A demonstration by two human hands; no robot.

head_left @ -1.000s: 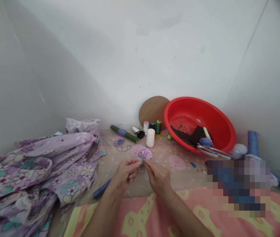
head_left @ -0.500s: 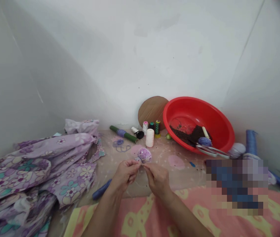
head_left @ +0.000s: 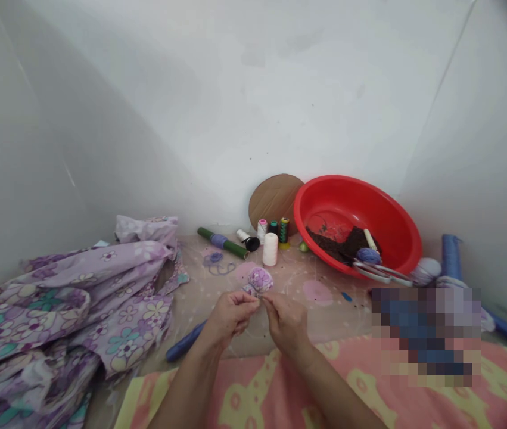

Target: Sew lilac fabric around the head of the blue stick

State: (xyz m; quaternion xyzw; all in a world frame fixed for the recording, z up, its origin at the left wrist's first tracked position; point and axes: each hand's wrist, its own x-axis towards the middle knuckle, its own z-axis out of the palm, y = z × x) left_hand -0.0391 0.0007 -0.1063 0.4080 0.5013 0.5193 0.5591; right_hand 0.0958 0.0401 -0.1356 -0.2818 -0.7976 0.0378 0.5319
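A small rounded bundle of purple-and-white floral cloth (head_left: pixel 260 277) lies on the patterned floor covering, its gathered end towards me. Just in front of that end, my left hand (head_left: pixel 234 316) is closed in a pinch, thumb against forefinger. My right hand (head_left: pixel 288 320) pinches close beside it, its fingertips almost meeting the left ones at the bundle's neck. Whatever is between the fingertips is too small to make out. A white thread cone (head_left: pixel 270 249) stands behind the bundle.
Floral fabric (head_left: pixel 137 310) is heaped at left. Several thread spools (head_left: pixel 284 231), a yarn-wrapped green tube (head_left: pixel 223 242) and a cardboard disc (head_left: pixel 271 202) sit near the wall. A red basin (head_left: pixel 396 214) tilts at right, near yarn balls (head_left: pixel 426 271). A patterned cloth (head_left: pixel 253 393) lies in front.
My hands have shifted slightly down and to the right at the bundle's neck, showing more of its gathered end. The bundle has barely moved; both hands stay pinched.
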